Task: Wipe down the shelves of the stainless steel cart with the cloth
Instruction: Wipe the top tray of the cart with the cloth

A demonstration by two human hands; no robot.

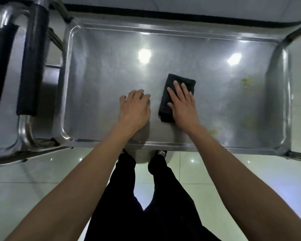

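Hands: right hand (182, 103) flat, pressing folded black cloth (176, 97) | left hand (135, 108) loosely curled, resting on cart's top shelf (102, 75) | yellowish stains (245, 81) right

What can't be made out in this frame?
Head view only:
- Lower shelves: hidden under the top shelf.
- Cloth: partly covered by the right hand.
- Left hand: fingertips hidden, contact unclear.
- Yellowish stains: too faint to identify.
- Handle: cut off at the left edge.
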